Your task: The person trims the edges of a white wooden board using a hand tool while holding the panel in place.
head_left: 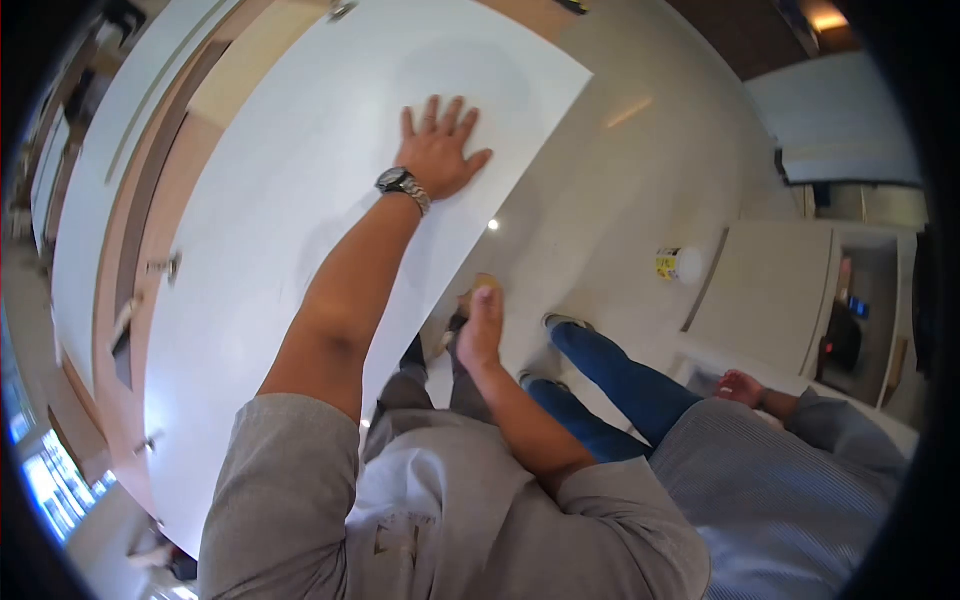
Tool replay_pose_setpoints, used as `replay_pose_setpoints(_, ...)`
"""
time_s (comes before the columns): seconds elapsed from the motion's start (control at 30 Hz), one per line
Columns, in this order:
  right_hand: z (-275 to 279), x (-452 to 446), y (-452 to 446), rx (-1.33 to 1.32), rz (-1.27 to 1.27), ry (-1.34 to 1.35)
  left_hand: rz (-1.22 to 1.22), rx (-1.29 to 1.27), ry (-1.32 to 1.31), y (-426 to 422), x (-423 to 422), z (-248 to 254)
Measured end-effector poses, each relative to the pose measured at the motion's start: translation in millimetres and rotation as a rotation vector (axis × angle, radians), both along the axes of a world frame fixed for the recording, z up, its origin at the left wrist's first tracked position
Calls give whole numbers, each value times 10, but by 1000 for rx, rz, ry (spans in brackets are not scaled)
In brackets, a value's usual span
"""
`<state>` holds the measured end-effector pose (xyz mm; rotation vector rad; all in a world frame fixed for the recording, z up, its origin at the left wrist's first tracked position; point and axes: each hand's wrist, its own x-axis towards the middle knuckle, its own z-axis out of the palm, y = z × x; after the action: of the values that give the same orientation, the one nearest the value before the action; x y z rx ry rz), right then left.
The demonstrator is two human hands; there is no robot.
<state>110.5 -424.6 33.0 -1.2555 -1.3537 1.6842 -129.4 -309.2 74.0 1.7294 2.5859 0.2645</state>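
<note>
My left hand [437, 158] lies flat with its fingers spread on a large white door panel [260, 200]; a metal-band watch [403, 188] is on that wrist. Just past the panel's right edge, my right hand [481, 330] has its thumb pressed on a small tan object [487, 282], whose exact kind I cannot make out. Metal hinges [174, 267] sit along the panel's left side.
A co-worker in jeans [610, 370] and a striped grey top [760, 490] stands at the right, one hand [738, 387] low beside them. A white tub with a yellow label [679, 264] is on the floor. An open cabinet [765, 290] stands farther right.
</note>
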Motion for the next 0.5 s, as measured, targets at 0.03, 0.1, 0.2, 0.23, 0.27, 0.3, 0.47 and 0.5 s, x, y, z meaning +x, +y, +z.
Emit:
replay_pose_setpoints(0.03, 27, 172, -12, 22, 14, -83, -16, 17, -24, -206, 75, 12)
replay_pose_setpoints(0.1, -40, 515, 6, 20, -9, -143, -53, 43, -69, -727, 264, 23)
replay_pose_setpoints(0.2, 30, 863, 140, -127, -99, -72, -49, 61, -188, -1577, 517, 93)
replay_pose_setpoints(0.23, 158, 859, 133, -95, -122, -61, -32, 78, -222, -1864, 605, 115)
replay_pose_setpoints(0.27, 273, 816, 156, -63, -141, -50, -12, 96, -255, -2165, 676, 138)
replay_pose_setpoints(0.3, 385, 776, 169, -35, -157, -41, 12, 110, -291, -2450, 743, 151)
replay_pose_setpoints(0.47, 670, 617, 167, 212, 275, -275, 173, 88, -343, -3737, 936, 266)
replay_pose_setpoints(0.5, 731, 538, 136, 279, 377, -346, 225, 82, -339, -3986, 948, 281)
